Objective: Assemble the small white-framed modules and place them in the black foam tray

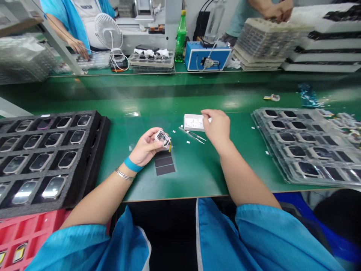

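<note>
My left hand (145, 147) is closed around a small open watch body (163, 138), holding it above the green table with its inner parts facing up. My right hand (216, 126) reaches over the right end of a small white parts box (193, 122), fingers pinched together; what they hold, if anything, is too small to see. Metal tweezers (192, 135) lie on the table between the two hands. A dark rectangular pad (164, 164) lies flat just below my left hand. Tiny white bits are scattered around the box.
A black foam tray (93, 150) with several watch bodies fills the left side. Clear plastic trays (304, 150) of watch bodies lie at the right. A red crate (25, 233) sits low left. Across the table: a blue box device (207, 56), green bottle (181, 35), white fan (108, 32), stacked trays, two other people.
</note>
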The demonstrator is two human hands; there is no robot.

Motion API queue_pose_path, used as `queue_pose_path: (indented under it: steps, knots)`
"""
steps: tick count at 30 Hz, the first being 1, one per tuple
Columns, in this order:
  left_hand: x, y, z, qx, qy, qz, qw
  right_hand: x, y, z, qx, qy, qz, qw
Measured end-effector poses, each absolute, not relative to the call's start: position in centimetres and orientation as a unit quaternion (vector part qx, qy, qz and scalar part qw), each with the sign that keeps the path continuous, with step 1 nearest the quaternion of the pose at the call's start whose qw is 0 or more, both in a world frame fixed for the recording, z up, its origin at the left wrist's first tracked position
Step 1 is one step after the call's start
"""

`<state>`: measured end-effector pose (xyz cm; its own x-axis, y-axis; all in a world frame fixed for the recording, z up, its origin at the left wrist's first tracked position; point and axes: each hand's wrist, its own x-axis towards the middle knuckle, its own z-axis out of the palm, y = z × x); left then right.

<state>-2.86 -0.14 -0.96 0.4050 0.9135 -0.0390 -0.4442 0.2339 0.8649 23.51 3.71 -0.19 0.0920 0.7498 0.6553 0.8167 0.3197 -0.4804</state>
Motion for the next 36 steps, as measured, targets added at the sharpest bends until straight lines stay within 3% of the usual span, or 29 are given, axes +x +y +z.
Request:
queue_pose_path:
  steps: [6, 12, 19, 22, 26, 31, 36]
  knots:
    - [-2.7, -0.2, -1.0, 0.397, 0.279, 0.465, 0.740, 16.1, -0.6, -0.2, -0.448, -0.711, 0.235, 0.488]
    - [-2.6, -0.2, -1.1, 0.398, 0.286, 0.475, 0.731, 15.0, -1.6, -1.0, -0.439, -0.727, 0.172, 0.500]
    - [-2.3, -0.3, -1.4, 0.388, 0.308, 0.478, 0.725, 15.0, -1.3, -1.8, -0.415, -0.805, 0.040, 0.422]
    - [-2.5, -0.1, -1.4, 0.395, 0.307, 0.468, 0.729, 15.2, -1.1, -1.5, -0.430, -0.784, 0.111, 0.435]
    - [-2.7, -0.1, -1.0, 0.399, 0.295, 0.450, 0.743, 15.6, -1.1, -0.8, -0.435, -0.697, 0.216, 0.527]
    - [-2.5, -0.4, -0.9, 0.388, 0.285, 0.412, 0.773, 14.8, -2.1, -0.1, -0.369, -0.731, 0.135, 0.557]
    - [-2.6, -0.5, -1.2, 0.388, 0.282, 0.381, 0.790, 14.3, -2.4, -0.2, -0.369, -0.753, 0.147, 0.525]
